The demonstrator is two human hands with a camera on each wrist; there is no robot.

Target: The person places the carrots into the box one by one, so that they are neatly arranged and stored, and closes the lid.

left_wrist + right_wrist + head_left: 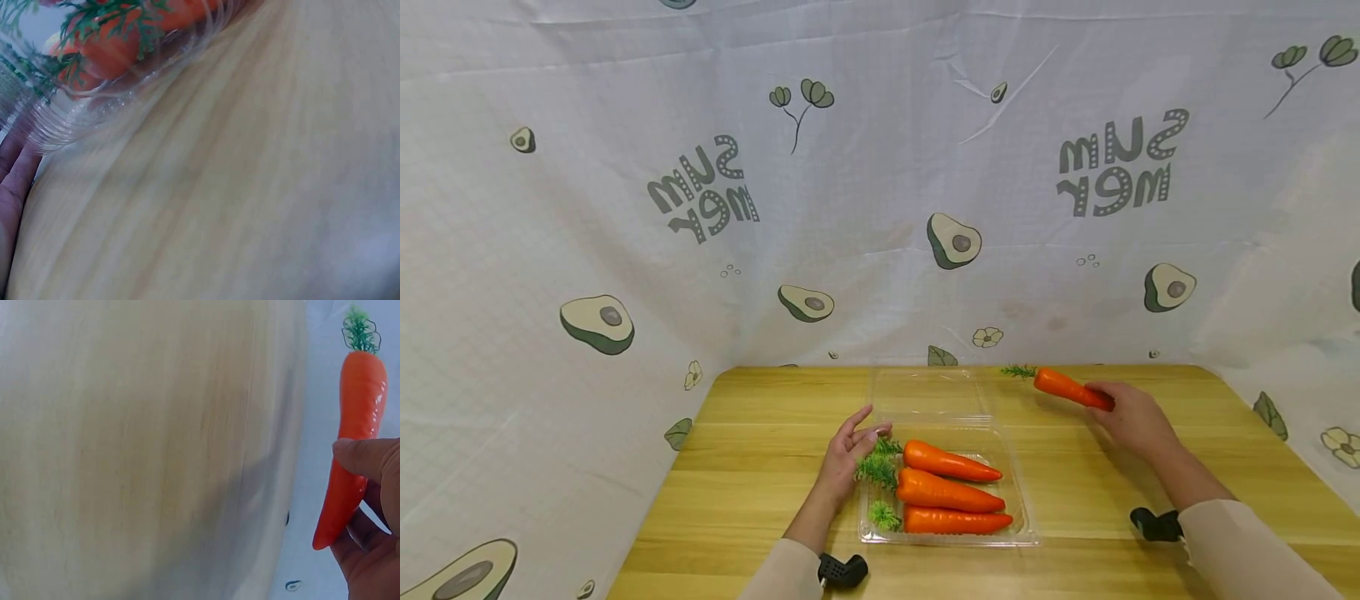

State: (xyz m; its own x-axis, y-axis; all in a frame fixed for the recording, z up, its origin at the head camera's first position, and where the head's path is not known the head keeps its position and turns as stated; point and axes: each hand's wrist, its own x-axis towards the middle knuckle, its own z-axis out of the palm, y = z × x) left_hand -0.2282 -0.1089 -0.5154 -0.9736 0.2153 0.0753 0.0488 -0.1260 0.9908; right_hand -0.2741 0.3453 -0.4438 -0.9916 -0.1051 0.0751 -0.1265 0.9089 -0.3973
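Note:
My right hand [1137,417] grips an orange carrot [1063,387] near its narrow end, above the right side of the table. In the right wrist view the thumb lies across that carrot [361,394], its green top pointing away from the hand. A clear plastic box [1026,500] sits in the middle with its lid [928,392] folded back. Inside lie three carrots [951,490] side by side, green leaves [878,473] to the left. My left hand [844,457] is at the box's left edge beside the leaves, fingers extended and spread.
The wooden table [760,483] reaches back to a white curtain [865,183] printed with avocados and lettering, which also hangs along both sides. A black wrist camera [842,572] sits by the left sleeve, another black device [1153,525] by the right sleeve.

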